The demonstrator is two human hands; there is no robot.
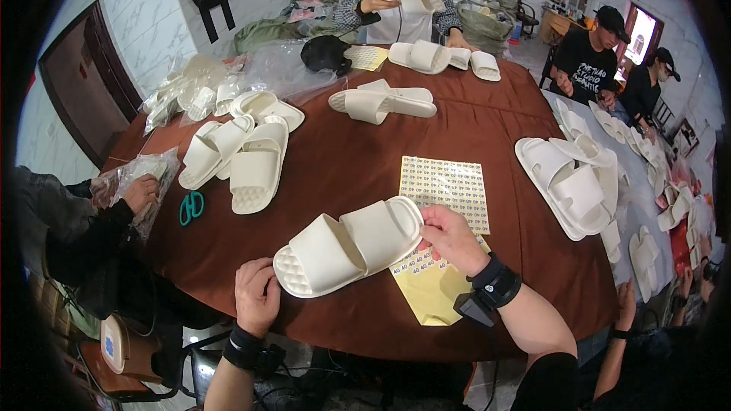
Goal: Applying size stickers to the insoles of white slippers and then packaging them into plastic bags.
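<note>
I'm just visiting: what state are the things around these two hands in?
Slippers: two, apparently nested together, held
Left hand: fingers curled, at the slippers' left end
Right hand: pinching the slippers' right end
Upper sheet: lying flat, covered in labels
Lower sheet: partly bare of labels
Scissors: lying down; open or shut unclear

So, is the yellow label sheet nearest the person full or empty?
Partly full: the label sheet shows some labels above a bare yellow part.
</note>
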